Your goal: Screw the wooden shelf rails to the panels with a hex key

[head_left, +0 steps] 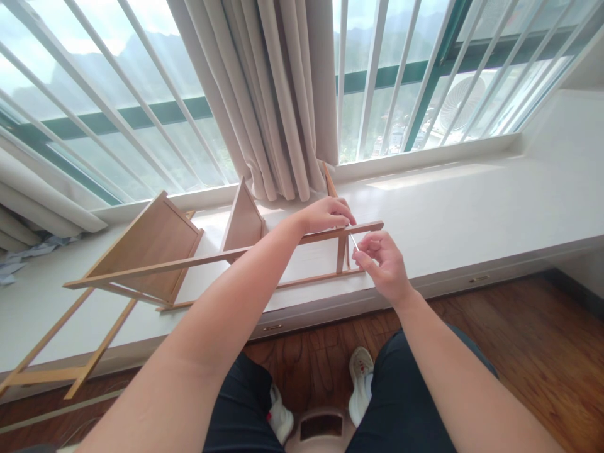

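Observation:
A light-brown wooden shelf frame (221,257) lies on its side on the white window ledge, with long rails, cross bars and slanted panels. My left hand (328,214) is at the right part of its upper rail, fingers curled down over the wood near a cross bar (340,253). What lies under those fingertips is hidden. Just to the right, my right hand (383,261) pinches a thin silver metal rod (353,243) between thumb and fingers. The rod's upper tip meets the rail's underside beside the cross bar; its other end is hidden in the hand.
Beige curtains (278,94) hang behind the frame, between barred windows. A ladder-like wooden piece (44,376) sticks out past the ledge (472,214) at left. Below are a dark wood floor (514,333), my shoes (361,380) and a pinkish seat (321,412) between my legs.

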A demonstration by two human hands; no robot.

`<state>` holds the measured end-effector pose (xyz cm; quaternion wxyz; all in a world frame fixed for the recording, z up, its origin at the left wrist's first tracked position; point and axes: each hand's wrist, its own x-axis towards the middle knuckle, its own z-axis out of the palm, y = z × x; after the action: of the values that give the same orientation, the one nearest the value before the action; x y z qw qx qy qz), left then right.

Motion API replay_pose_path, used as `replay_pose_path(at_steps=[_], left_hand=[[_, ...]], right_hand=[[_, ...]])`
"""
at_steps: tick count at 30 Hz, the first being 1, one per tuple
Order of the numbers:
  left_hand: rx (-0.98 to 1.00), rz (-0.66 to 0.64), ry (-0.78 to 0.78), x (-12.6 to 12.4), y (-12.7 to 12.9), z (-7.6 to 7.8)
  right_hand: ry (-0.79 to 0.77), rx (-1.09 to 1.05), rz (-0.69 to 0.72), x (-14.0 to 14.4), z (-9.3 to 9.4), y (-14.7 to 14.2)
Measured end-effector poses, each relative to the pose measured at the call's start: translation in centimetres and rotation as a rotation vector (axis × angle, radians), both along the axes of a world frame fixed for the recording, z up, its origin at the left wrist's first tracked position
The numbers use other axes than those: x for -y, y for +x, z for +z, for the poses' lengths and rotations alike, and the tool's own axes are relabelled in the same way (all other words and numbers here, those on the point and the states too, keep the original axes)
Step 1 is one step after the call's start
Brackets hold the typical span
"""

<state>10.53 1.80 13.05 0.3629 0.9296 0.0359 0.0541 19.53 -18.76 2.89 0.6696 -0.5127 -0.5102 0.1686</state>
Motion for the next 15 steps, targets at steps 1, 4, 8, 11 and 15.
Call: replay_pose_path(at_steps=[1, 4, 8, 11, 15], left_hand=[[-0.001, 0.001, -0.001, -0.01, 0.00, 0.00], [-0.003, 0.000, 0.002, -0.03, -0.01, 0.01], [-0.002, -0.006, 0.008, -0.01, -0.07, 0.05], [0.001, -0.010, 0.006, 0.01, -0.14, 0.06], [0.005, -0.012, 0.018, -0.14, -0.14, -0.08]], right_hand=[[-0.007, 0.011, -0.029, -0.04, 0.01, 0.07], [-0.072, 0.035, -0.084, -0.11, 0.17, 0.28], [-0.178, 0.089, -0.063, -0.01, 0.67, 0.36], [-0.192, 0.105, -0.020, 0.10, 0.91, 0.24], [-0.183, 0.106, 0.012, 0.17, 0.91, 0.11]])
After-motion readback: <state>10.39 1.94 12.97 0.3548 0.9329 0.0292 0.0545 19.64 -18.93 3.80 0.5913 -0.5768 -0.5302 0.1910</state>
